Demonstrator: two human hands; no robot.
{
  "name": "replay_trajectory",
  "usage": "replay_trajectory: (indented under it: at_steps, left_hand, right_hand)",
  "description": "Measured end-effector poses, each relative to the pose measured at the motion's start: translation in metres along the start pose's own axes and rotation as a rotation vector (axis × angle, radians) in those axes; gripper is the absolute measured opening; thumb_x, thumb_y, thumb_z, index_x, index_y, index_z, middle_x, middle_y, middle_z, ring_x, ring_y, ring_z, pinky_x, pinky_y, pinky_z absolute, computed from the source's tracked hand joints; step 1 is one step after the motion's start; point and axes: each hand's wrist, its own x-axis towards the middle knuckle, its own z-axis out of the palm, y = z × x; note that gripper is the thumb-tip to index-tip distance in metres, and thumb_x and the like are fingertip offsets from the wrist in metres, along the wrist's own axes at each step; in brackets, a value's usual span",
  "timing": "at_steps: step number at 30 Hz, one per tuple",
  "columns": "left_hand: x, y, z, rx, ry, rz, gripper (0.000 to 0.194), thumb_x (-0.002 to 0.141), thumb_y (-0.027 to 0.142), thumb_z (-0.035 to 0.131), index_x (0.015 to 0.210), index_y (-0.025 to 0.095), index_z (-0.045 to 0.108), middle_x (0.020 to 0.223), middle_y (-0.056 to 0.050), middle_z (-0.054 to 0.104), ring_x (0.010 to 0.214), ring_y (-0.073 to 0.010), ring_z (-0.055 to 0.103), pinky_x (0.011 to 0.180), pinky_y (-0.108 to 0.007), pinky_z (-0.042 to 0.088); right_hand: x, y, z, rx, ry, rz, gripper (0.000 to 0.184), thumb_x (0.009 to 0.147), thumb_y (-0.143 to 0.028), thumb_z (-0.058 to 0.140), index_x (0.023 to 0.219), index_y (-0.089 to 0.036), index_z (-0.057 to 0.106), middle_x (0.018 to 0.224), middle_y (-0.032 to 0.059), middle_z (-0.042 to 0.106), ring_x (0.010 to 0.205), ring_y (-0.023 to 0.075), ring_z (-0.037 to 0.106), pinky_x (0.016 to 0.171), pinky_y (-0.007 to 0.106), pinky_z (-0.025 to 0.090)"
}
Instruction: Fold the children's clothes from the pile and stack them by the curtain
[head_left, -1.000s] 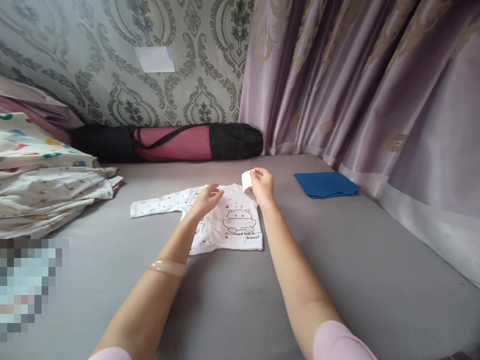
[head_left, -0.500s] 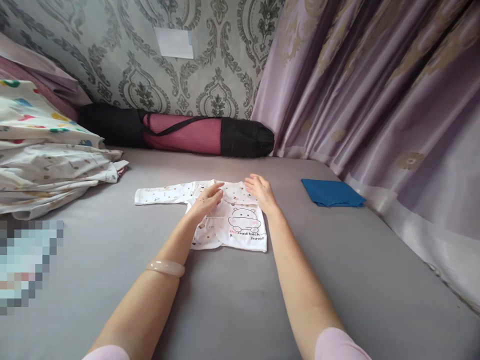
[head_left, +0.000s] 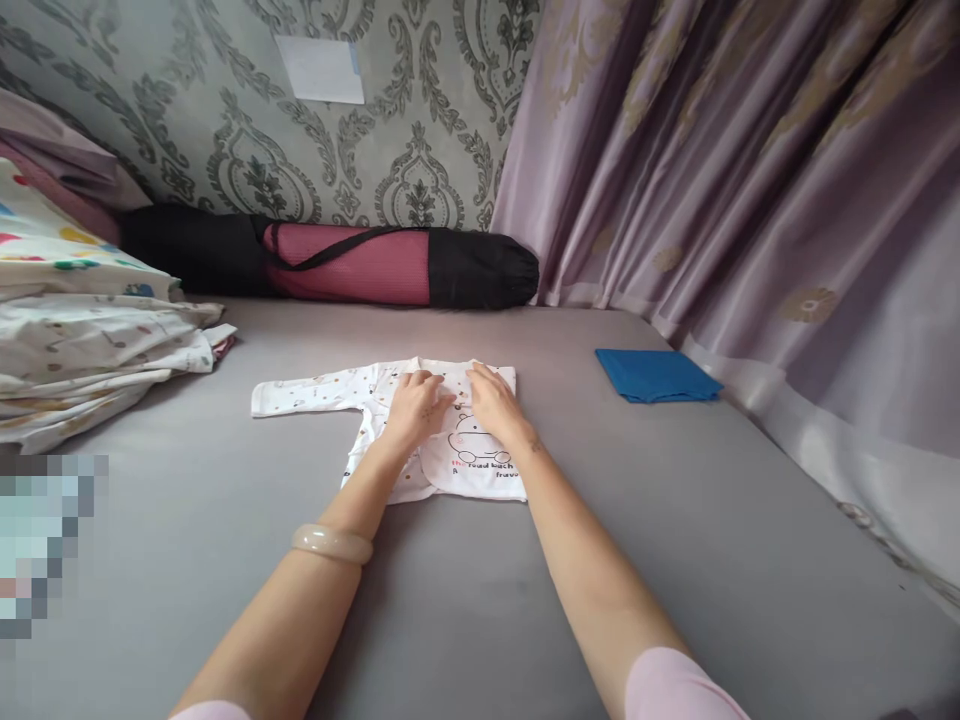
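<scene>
A small white baby shirt (head_left: 472,480) with tiny prints and a cartoon hippo lies flat on the grey sheet. Its left-hand sleeve (head_left: 307,395) stretches out to the side, while the right side shows no sleeve sticking out. On the upper middle of the shirt rests my left hand (head_left: 415,408), palm down with the fingers spread. My right hand (head_left: 496,405) lies flat on the upper right part, partly covering the hippo print, its fingers stretched out.
A grey-sheeted bed (head_left: 675,560) carries everything. Folded blue cloth (head_left: 660,375) lies to the right, near the purple curtain (head_left: 720,180). Along the wall lies a black and dark red rolled bag (head_left: 352,265). Printed white fabric (head_left: 97,330) is heaped at the left.
My right hand has come down from the shirt's right edge onto its front. My left hand has flattened onto the cloth. The view has shifted slightly to the right.
</scene>
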Motion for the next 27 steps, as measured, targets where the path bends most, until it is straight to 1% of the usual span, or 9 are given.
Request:
replay_trajectory:
  at_steps: [2, 4, 8, 11, 15, 16, 21, 24, 27]
  left_hand:
    - [0.001, -0.003, 0.003, 0.003, 0.011, -0.092, 0.033, 0.088, 0.041, 0.052, 0.101, 0.015, 0.068, 0.098, -0.014, 0.065, 0.096, -0.0284, 0.055, 0.096, -0.044, 0.041]
    - [0.003, -0.006, 0.004, -0.008, -0.001, -0.156, 0.034, 0.087, 0.043, 0.054, 0.096, 0.014, 0.069, 0.093, -0.013, 0.065, 0.092, -0.0267, 0.056, 0.095, -0.042, 0.041]
    - [0.006, -0.006, 0.005, -0.088, -0.003, -0.281, 0.035, 0.079, 0.04, 0.061, 0.098, 0.013, 0.071, 0.099, -0.012, 0.066, 0.092, -0.0247, 0.057, 0.093, -0.038, 0.043]
    - [0.008, -0.003, 0.006, -0.135, -0.007, -0.323, 0.035, 0.076, 0.036, 0.062, 0.1, 0.013, 0.072, 0.101, -0.012, 0.065, 0.093, -0.025, 0.058, 0.092, -0.038, 0.044]
    - [0.009, 0.0, 0.005, -0.147, 0.0, -0.315, 0.025, 0.075, 0.033, 0.06, 0.092, 0.019, 0.073, 0.101, -0.01, 0.066, 0.094, -0.0259, 0.057, 0.091, -0.041, 0.044]
    - [0.009, 0.001, 0.005, -0.153, -0.004, -0.306, 0.025, 0.076, 0.031, 0.059, 0.093, 0.021, 0.073, 0.101, -0.008, 0.066, 0.094, -0.0258, 0.057, 0.092, -0.041, 0.043]
    - [0.008, 0.006, 0.002, -0.148, -0.068, -0.264, 0.044, 0.08, 0.022, 0.051, 0.122, 0.029, 0.064, 0.098, -0.004, 0.068, 0.097, -0.027, 0.056, 0.095, -0.046, 0.04]
    - [0.007, 0.01, 0.001, -0.117, -0.102, -0.227, 0.042, 0.082, 0.021, 0.048, 0.118, 0.03, 0.067, 0.108, -0.006, 0.068, 0.108, -0.0317, 0.053, 0.096, -0.049, 0.038]
    - [0.007, 0.013, 0.0, -0.128, -0.059, -0.195, 0.038, 0.083, 0.02, 0.047, 0.113, 0.027, 0.069, 0.119, -0.007, 0.066, 0.117, -0.0329, 0.049, 0.099, -0.05, 0.036]
  right_hand:
    - [-0.002, -0.007, 0.005, -0.03, -0.039, -0.041, 0.044, 0.09, -0.006, 0.038, 0.128, -0.012, 0.059, 0.145, 0.014, 0.048, 0.137, 0.0198, 0.039, 0.116, 0.038, 0.024]
    - [-0.003, -0.009, 0.006, -0.017, -0.051, -0.043, 0.042, 0.09, -0.008, 0.04, 0.128, -0.012, 0.058, 0.144, 0.0138, 0.049, 0.135, 0.0198, 0.042, 0.115, 0.037, 0.026]
    - [0.0, -0.004, -0.001, 0.051, 0.007, 0.033, 0.04, 0.092, -0.01, 0.039, 0.128, -0.01, 0.058, 0.14, 0.0134, 0.053, 0.13, 0.0187, 0.048, 0.11, 0.03, 0.034]
    - [0.001, -0.003, -0.004, 0.051, 0.026, 0.048, 0.042, 0.091, -0.007, 0.038, 0.126, -0.013, 0.059, 0.138, 0.0112, 0.055, 0.127, 0.0182, 0.049, 0.108, 0.029, 0.036]
    - [0.0, -0.009, -0.003, 0.003, -0.021, -0.01, 0.036, 0.091, -0.008, 0.041, 0.116, -0.015, 0.066, 0.126, 0.0108, 0.061, 0.118, 0.0204, 0.054, 0.103, 0.031, 0.039]
    - [0.0, -0.011, -0.002, -0.012, -0.019, -0.011, 0.034, 0.092, -0.009, 0.041, 0.113, -0.015, 0.067, 0.122, 0.0108, 0.063, 0.115, 0.0212, 0.054, 0.101, 0.031, 0.04]
    - [-0.001, -0.015, -0.003, -0.048, -0.073, -0.004, 0.031, 0.092, -0.012, 0.043, 0.106, -0.019, 0.07, 0.11, 0.0092, 0.066, 0.108, 0.0215, 0.056, 0.097, 0.032, 0.041]
    - [-0.002, -0.016, -0.005, -0.055, -0.093, 0.0, 0.031, 0.093, -0.013, 0.043, 0.105, -0.02, 0.07, 0.11, 0.0086, 0.066, 0.108, 0.0215, 0.056, 0.096, 0.031, 0.041]
    - [-0.004, -0.02, -0.008, -0.062, -0.089, 0.002, 0.032, 0.094, -0.014, 0.041, 0.109, -0.02, 0.069, 0.112, 0.0085, 0.066, 0.107, 0.0217, 0.057, 0.094, 0.031, 0.042]
